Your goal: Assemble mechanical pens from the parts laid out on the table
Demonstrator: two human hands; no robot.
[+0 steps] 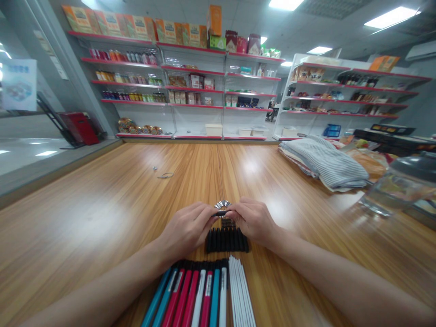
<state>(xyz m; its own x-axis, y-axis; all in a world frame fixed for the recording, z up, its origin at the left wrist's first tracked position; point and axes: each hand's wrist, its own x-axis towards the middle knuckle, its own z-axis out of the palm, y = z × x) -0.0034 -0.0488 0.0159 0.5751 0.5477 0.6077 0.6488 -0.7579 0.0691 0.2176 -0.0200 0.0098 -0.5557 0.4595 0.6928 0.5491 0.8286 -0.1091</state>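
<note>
My left hand (189, 225) and my right hand (255, 220) meet above the wooden table. Between their pinched fingertips is a short black pen part (221, 213), held crosswise with one end in each hand. Just beyond it, small shiny metal pieces (223, 204) lie fanned in an arc. Closer to me are tiny dark brown parts (227, 223), too small to name. A row of black pen pieces (227, 240) lies below them. Nearest me, blue, red and white pen barrels (190, 295) with black ends lie side by side, next to thin white sticks like refills (241, 293).
A thin ring or wire loop (165, 175) and a small metallic bit (155, 168) lie at the far left of the table (85, 218). Folded striped cloth (327, 159) and a clear jug (391, 186) stand at the right. Stocked shelves (190, 105) line the back.
</note>
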